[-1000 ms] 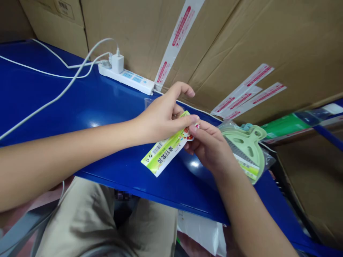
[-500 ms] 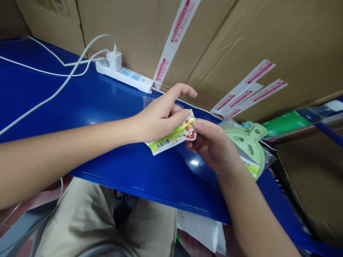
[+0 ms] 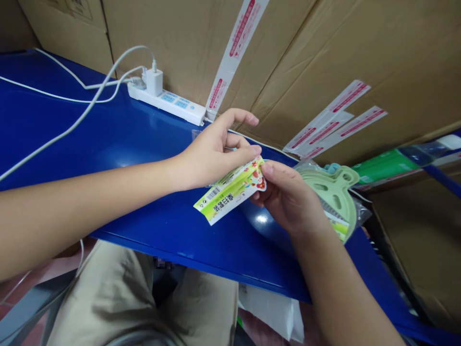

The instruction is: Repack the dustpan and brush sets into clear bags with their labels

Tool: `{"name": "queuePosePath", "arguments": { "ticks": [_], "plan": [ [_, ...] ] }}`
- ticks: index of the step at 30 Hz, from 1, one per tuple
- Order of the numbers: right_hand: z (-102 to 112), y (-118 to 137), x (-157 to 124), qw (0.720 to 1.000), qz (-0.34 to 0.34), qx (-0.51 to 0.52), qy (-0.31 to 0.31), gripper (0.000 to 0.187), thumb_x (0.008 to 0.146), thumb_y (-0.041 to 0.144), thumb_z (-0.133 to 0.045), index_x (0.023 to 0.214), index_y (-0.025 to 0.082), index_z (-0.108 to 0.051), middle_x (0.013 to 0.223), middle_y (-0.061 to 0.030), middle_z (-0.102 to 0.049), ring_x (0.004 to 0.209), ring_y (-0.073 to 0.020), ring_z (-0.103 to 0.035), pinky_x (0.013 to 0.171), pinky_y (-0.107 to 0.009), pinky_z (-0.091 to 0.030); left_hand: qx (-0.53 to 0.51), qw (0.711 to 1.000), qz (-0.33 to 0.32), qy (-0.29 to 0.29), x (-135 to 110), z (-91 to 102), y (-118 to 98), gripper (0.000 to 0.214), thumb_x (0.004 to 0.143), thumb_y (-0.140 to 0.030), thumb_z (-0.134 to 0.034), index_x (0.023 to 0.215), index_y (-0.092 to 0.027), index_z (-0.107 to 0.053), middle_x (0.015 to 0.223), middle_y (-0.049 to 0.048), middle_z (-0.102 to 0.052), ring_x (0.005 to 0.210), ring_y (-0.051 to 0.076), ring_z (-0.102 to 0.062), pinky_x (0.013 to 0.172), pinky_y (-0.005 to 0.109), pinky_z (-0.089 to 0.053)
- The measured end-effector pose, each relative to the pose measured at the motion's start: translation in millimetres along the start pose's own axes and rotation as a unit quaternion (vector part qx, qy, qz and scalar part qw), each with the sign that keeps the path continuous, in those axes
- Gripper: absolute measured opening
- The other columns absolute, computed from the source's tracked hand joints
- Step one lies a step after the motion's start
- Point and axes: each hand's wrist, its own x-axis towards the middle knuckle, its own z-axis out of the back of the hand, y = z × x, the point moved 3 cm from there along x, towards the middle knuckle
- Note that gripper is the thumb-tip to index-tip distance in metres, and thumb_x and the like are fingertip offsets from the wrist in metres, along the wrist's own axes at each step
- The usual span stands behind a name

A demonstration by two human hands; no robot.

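Note:
A yellow-green and white printed card, creased lengthwise, hangs tilted above the blue table. Its front carries a barcode, dark lettering and a red cartoon figure. My right hand pinches the card's right end between thumb and fingers. Over the card's upper edge lies the thumb of my left hand, closed on it, while the index finger sticks out free. Behind the left hand, a bit of clear plastic bag shows; the rest is hidden. Beside my right hand rests a pale green dustpan in clear wrapping, partly covered by my wrist.
A white power strip with a plugged-in charger and cables lies at the back of the blue table. Taped cardboard boxes stand behind it. A green-labelled bottle lies at the right. My legs are below the front edge.
The card has swung lower and out from under my left hand, showing its barcode. My left thumb has shifted toward its upper right corner. My right hand stays about where it was.

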Motion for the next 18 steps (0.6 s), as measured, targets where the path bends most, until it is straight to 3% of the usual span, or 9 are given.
{"name": "queuePosePath", "arguments": {
  "ticks": [4, 9, 13, 18],
  "plan": [
    [2, 1, 2, 1.0, 0.008, 0.006, -0.03, 0.042, 0.076, 0.056, -0.097, 0.076, 0.024, -0.07, 0.065, 0.0025, -0.062, 0.055, -0.0119, -0.051, 0.048, -0.026, -0.04, -0.001, 0.999, 0.006, -0.041, 0, 1.9, -3, 0.052, 0.088, -0.014, -0.089, 0.133, -0.022, -0.064, 0.083, -0.0042, -0.074, 0.067, 0.013, -0.076, 0.067, 0.024, -0.062],
    [8, 3, 6, 0.993, 0.037, 0.016, -0.111, 0.048, 0.069, 0.057, -0.1, 0.078, 0.023, -0.067, 0.065, 0.004, -0.057, 0.055, -0.0111, -0.05, 0.047, -0.025, -0.037, 0.015, 0.999, 0.035, 0.011, 0, -0.4, -1, 0.066, 0.077, -0.015, -0.098, 0.132, -0.022, -0.063, 0.085, -0.0035, -0.077, 0.063, 0.013, -0.075, 0.061, 0.022, -0.059],
    [23, 4, 8, 0.986, 0.05, 0.033, -0.153, 0.048, 0.068, 0.055, -0.101, 0.082, 0.024, -0.066, 0.067, 0.0047, -0.056, 0.056, -0.0106, -0.048, 0.048, -0.024, -0.038, 0.02, 0.998, 0.036, 0.048, 1, 1.8, 0, 0.048, 0.08, -0.017, -0.097, 0.117, -0.022, -0.066, 0.083, -0.0026, -0.079, 0.066, 0.015, -0.078, 0.06, 0.022, -0.061],
    [39, 1, 13, 0.986, 0.035, 0.03, -0.162, 0.048, 0.067, 0.053, -0.101, 0.082, 0.025, -0.065, 0.069, 0.0037, -0.057, 0.057, -0.012, -0.049, 0.047, -0.025, -0.034, 0.007, 0.993, -0.007, 0.116, 3, 2.6, -7, 0.021, 0.094, -0.017, -0.085, 0.112, -0.022, -0.075, 0.084, -0.0016, -0.081, 0.071, 0.016, -0.082, 0.063, 0.023, -0.065]
  ]
}}
